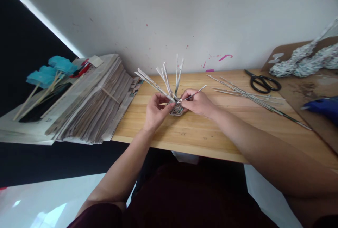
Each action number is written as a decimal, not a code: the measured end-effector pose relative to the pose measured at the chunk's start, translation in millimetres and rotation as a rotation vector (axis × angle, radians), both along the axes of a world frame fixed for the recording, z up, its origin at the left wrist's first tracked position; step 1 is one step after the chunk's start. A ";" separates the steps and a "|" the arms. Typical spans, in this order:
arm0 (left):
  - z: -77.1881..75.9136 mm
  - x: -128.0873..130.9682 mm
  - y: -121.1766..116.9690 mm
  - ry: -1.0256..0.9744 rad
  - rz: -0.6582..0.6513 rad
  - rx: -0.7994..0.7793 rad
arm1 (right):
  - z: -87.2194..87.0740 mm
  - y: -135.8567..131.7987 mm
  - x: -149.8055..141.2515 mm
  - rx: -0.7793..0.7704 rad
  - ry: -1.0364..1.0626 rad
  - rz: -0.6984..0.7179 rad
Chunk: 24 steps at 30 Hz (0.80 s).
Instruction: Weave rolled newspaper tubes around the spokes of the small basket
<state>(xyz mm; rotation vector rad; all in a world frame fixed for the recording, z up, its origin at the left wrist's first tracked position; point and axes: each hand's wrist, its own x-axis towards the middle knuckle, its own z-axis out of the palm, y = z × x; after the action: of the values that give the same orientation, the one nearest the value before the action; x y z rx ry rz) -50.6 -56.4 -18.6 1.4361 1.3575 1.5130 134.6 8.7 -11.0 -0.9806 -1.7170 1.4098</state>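
A small basket woven from rolled newspaper point(176, 110) rests on the wooden table, with several paper sticks point(166, 78) standing up and fanning out from its rim. My left hand point(157, 110) is closed on the basket's left side, thumb at the rim. On the right side, my right hand point(196, 102) pinches a thin rolled-paper strip point(202, 88) close to the rim; its free end pokes out up and to the right. The fingertips of both hands nearly meet at the rim and hide part of the weave.
Loose paper sticks point(248, 96) lie to the right, near black-handled scissors point(264, 82). A tall newspaper stack point(97, 97) carrying blue paper flowers point(52, 71) stands left. Woven paper pieces point(298, 60) and a blue object point(323, 108) sit on a brown board point(298, 88) at far right.
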 end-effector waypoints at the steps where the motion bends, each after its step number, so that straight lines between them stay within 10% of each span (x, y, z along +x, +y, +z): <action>1: -1.6 0.8 0.5 0.016 0.009 -0.002 | 0.3 -0.4 0.1 -0.003 0.007 0.003; 24: -7.8 0.0 10.6 0.049 0.060 0.025 | -0.2 -5.0 -6.4 -0.167 0.156 -0.035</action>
<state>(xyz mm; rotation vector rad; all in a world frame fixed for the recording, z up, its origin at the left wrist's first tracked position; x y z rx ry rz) -50.5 -45.8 -26.4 1.4689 1.4273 1.5476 128.3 3.7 -11.2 -0.9577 -1.4809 1.5832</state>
